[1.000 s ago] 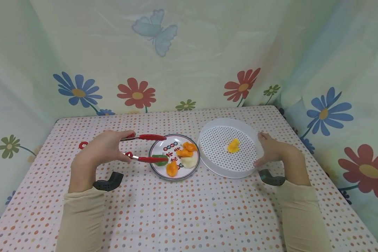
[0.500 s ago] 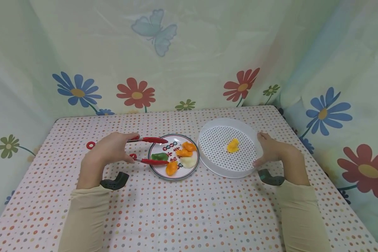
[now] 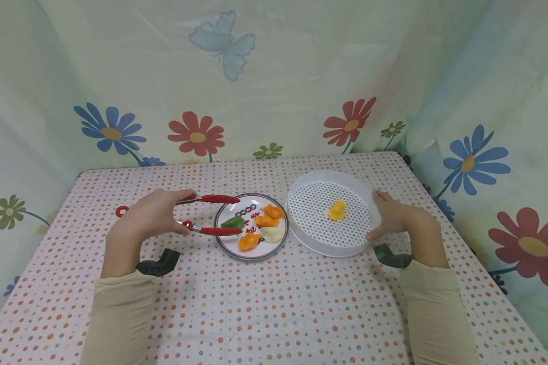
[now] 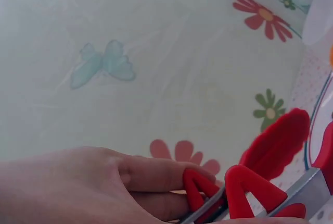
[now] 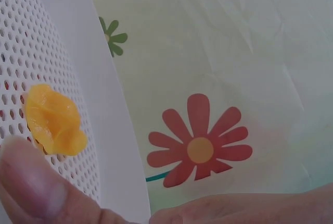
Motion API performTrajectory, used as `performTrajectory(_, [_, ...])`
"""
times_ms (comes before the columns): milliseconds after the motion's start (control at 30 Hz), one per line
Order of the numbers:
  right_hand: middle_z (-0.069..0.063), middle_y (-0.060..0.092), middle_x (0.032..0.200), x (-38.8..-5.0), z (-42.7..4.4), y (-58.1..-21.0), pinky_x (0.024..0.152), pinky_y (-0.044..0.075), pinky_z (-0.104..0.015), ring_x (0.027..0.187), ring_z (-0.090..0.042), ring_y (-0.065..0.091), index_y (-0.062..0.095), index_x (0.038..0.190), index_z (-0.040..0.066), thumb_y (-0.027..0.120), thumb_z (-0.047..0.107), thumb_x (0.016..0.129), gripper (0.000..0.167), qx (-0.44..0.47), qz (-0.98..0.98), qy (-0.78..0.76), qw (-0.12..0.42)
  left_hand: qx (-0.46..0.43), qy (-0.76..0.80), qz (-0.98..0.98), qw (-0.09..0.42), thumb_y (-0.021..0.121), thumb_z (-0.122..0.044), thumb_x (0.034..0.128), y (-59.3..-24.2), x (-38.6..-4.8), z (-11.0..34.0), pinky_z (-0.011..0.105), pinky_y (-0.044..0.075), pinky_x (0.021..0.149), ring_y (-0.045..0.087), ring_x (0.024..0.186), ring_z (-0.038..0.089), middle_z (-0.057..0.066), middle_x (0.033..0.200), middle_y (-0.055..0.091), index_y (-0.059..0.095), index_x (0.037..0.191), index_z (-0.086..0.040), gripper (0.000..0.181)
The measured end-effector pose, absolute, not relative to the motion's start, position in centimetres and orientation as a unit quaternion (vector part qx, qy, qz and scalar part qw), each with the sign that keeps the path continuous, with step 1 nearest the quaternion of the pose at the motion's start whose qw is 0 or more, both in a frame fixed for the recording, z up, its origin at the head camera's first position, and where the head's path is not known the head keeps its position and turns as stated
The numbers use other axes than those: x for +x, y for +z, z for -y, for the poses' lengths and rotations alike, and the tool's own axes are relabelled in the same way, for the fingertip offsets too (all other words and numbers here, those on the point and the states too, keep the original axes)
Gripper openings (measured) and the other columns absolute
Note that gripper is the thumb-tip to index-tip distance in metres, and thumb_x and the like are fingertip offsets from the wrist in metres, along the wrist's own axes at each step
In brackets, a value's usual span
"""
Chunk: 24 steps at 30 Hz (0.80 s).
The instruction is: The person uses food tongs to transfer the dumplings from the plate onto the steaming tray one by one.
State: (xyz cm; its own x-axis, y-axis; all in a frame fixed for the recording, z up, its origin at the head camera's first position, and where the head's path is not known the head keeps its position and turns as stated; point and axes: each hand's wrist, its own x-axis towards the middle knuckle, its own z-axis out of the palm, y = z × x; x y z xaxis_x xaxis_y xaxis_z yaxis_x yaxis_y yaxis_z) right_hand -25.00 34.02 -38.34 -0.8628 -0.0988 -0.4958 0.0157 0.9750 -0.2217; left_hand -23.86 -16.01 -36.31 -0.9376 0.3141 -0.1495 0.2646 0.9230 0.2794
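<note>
My left hand (image 3: 152,215) holds a pair of red-tipped metal tongs (image 3: 220,199), thumb on one arm and fingers on the other. The tongs are spread, with nothing visible between their tips, over the left side of a white patterned plate (image 3: 230,247). On that plate lie a green piece (image 3: 233,223), several orange pieces (image 3: 249,242) and a whitish piece (image 3: 273,234). At the right, my right hand (image 3: 395,215) holds the side of a round white perforated tray (image 3: 331,249). Inside it lies a yellow folded, dumpling-like piece (image 5: 54,120). The left wrist view shows fingers against the tongs' red grips.
A dotted cloth covers the table (image 3: 274,309). The plate and the perforated tray stand side by side, nearly touching. Behind them hangs a flowered curtain (image 3: 283,76), which also closes off both sides. The tongs' red ring end (image 3: 122,210) sticks out behind my left hand.
My left hand moved right with the tongs, then back left. The front orange piece now lies turned differently, and the green piece has shifted slightly. My right hand and the tray stay put.
</note>
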Motion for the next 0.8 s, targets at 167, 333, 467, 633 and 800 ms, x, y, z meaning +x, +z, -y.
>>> performTrajectory(167, [-0.037, -0.006, 0.15, -25.0, -34.0, -38.4, 0.104, 0.016, -0.07, 0.137, -0.056, 0.003, -0.003, 0.146, -0.012, 0.083, 0.046, 0.066, 0.131, -0.017, -0.958, -0.112, 0.262, 0.14, 0.125, -0.977, 0.105, 0.088, -0.034, 0.0633, -36.1, -23.5, 16.7, 0.055, 0.048, 0.091, 0.056, 0.115, 0.034, 0.017, 0.131, 0.059, 0.05, 0.139, -0.014, 0.087])
performTrajectory(333, [-0.037, -0.006, 0.15, -25.0, -34.0, -38.5, 0.103, 0.017, -0.071, 0.137, -0.056, 0.003, -0.003, 0.146, -0.012, 0.083, 0.046, 0.066, 0.131, -0.019, -0.957, -0.116, 0.264, 0.139, 0.124, -0.976, 0.11, 0.088, -0.033, 0.0634, -36.2, -23.6, 16.4, 0.053, 0.049, 0.089, 0.056, 0.114, 0.034, 0.018, 0.126, 0.062, 0.052, 0.138, -0.016, 0.084])
performTrajectory(467, [-0.037, -0.006, 0.15, -25.1, -34.1, -38.6, 0.104, 0.017, -0.07, 0.137, -0.056, 0.004, -0.003, 0.146, -0.012, 0.083, 0.046, 0.066, 0.131, -0.023, -0.958, -0.116, 0.262, 0.144, 0.122, -0.975, 0.114, 0.088, -0.031, 0.0643, -36.3, -23.6, 16.0, 0.052, 0.049, 0.089, 0.057, 0.114, 0.032, 0.016, 0.125, 0.063, 0.053, 0.137, -0.016, 0.082])
performTrajectory(633, [-0.037, -0.006, 0.15, -25.1, -34.2, -38.6, 0.105, 0.015, -0.07, 0.137, -0.056, 0.003, -0.004, 0.146, -0.012, 0.083, 0.046, 0.065, 0.132, -0.023, -0.957, -0.124, 0.261, 0.137, 0.119, -0.976, 0.12, 0.088, -0.03, 0.0645, -36.7, -23.8, 15.7, 0.05, 0.051, 0.087, 0.058, 0.111, 0.03, 0.015, 0.125, 0.063, 0.054, 0.136, -0.016, 0.08])
performTrajectory(800, [-0.037, -0.007, 0.15, -25.0, -34.3, -38.5, 0.104, 0.015, -0.07, 0.137, -0.056, 0.002, -0.005, 0.146, -0.011, 0.083, 0.046, 0.066, 0.132, -0.027, -0.956, -0.134, 0.261, 0.136, 0.116, -0.976, 0.122, 0.088, -0.03, 0.0642, -36.9, -24.0, 15.6, 0.043, 0.053, 0.078, 0.059, 0.098, 0.025, 0.015, 0.12, 0.066, 0.054, 0.136, -0.017, 0.08])
